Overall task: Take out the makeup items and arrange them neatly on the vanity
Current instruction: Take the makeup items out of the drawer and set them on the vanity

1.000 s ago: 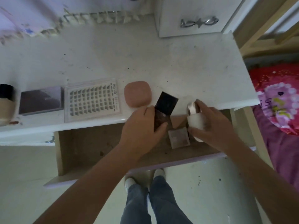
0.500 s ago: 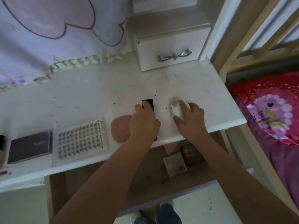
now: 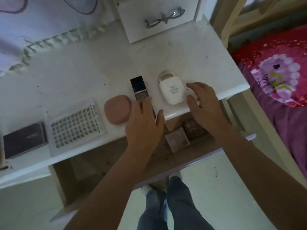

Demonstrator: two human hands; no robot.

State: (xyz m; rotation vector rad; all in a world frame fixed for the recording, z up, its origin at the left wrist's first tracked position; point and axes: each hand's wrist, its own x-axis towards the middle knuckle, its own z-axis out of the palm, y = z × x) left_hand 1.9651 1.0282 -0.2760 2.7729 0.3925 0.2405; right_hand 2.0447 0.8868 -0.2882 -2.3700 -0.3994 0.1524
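A row of makeup lies along the front of the white vanity top (image 3: 83,77): a dark palette (image 3: 25,140), a clear tray of lashes (image 3: 76,127), a pink compact (image 3: 117,109), a black-capped foundation bottle (image 3: 138,88) and a white bottle (image 3: 172,90). My left hand (image 3: 144,123) hovers with relaxed fingers over the near end of the black-capped bottle. Just right of the white bottle, my right hand (image 3: 204,105) is spread and holds nothing. Below the top, the open drawer (image 3: 116,163) contains a pale square compact (image 3: 177,141) and a brown eyeshadow palette (image 3: 194,130).
A small white drawer unit with a bow-shaped handle (image 3: 163,19) stands at the back of the vanity. A bed with a red and pink cover (image 3: 279,77) lies to the right, behind a wooden frame. My legs and shoes show on the pale floor below.
Both hands carried the black-capped bottle and the white bottle up from the drawer, laid them on the vanity top and let go. The hands now draw back toward the front edge.
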